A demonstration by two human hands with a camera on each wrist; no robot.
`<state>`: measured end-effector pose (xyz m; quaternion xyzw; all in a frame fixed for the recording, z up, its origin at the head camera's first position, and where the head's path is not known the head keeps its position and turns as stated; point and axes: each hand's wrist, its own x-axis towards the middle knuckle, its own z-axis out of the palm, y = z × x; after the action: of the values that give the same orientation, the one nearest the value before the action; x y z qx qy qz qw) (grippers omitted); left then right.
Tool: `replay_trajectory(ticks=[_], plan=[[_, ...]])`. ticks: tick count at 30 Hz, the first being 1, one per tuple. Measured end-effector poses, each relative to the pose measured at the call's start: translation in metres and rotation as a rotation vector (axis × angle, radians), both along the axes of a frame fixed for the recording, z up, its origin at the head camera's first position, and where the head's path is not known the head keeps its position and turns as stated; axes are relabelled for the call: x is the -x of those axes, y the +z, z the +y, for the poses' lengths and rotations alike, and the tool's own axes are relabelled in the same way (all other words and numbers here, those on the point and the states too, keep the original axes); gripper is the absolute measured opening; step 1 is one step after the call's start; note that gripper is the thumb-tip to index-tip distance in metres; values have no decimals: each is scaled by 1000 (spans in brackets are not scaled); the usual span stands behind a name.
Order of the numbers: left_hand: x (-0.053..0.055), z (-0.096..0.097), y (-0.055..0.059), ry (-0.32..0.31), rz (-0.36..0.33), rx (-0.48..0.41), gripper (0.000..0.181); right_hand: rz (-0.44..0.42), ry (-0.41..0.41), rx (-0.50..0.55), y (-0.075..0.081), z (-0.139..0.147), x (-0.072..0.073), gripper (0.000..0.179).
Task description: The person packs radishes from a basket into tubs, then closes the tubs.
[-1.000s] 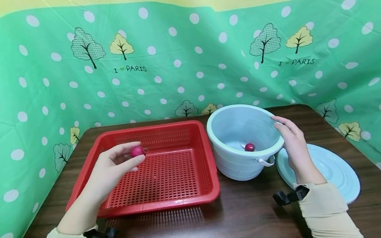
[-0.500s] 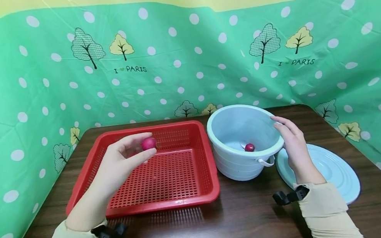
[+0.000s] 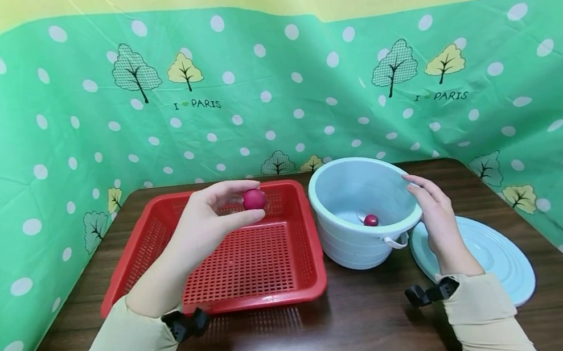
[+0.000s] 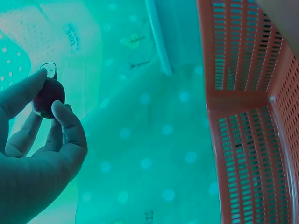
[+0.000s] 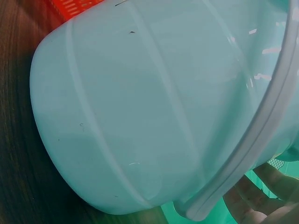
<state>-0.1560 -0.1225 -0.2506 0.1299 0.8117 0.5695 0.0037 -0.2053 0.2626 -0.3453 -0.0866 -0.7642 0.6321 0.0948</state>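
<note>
Red stuff first: the left hand [image 3: 209, 220] had a small red radish [image 3: 255, 200] pinched between thumb and fingertips, definitely clamped on it, with the thin root tail poking out of the pinch in the left wrist view. From the head view that radish hung over the far part of a red plastic basket [image 3: 253, 302], so most of the grid floor showed below the grip. Right of the pinch, near but apart, stood a light blue bucket [image 3: 353, 248], and a second radish [image 3: 371, 221] lay inside it, lower than the held one. Farther right, the right hand [image 3: 440, 219] had its fingers on the bucket's rim; honestly couldn't tell if they were gripping it or just resting there. The pale handle [image 3: 396, 241] sat below those fingers, and a round blue lid [image 3: 498, 258] lay under that hand on the dark wood-grain table [image 3: 359, 322]. Behind both hands hung a green polka-dot curtain [image 3: 248, 102] with trees and PARIS lettering.
</note>
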Motion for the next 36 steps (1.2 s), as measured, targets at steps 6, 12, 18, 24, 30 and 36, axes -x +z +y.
replay_trajectory(ticks=[6, 12, 18, 24, 30, 36], plan=[[9, 17, 3, -67, 0, -20, 42, -4, -4, 3, 0, 0, 1, 47], [16, 34, 8, -98, -2, -70, 39, -2, -9, -7, 0, 0, 1, 47], [20, 52, 11, -146, 15, -128, 37, 1, 0, -9, 0, 0, 1, 47], [27, 72, 6, -171, -2, -138, 37, 4, 8, -19, -1, 1, 1, 47], [34, 91, -3, -190, -5, -146, 41, -5, 14, -28, -1, 1, 2, 47], [41, 104, -9, -193, -54, -167, 42, -2, 13, -21, 0, 1, 1, 47]])
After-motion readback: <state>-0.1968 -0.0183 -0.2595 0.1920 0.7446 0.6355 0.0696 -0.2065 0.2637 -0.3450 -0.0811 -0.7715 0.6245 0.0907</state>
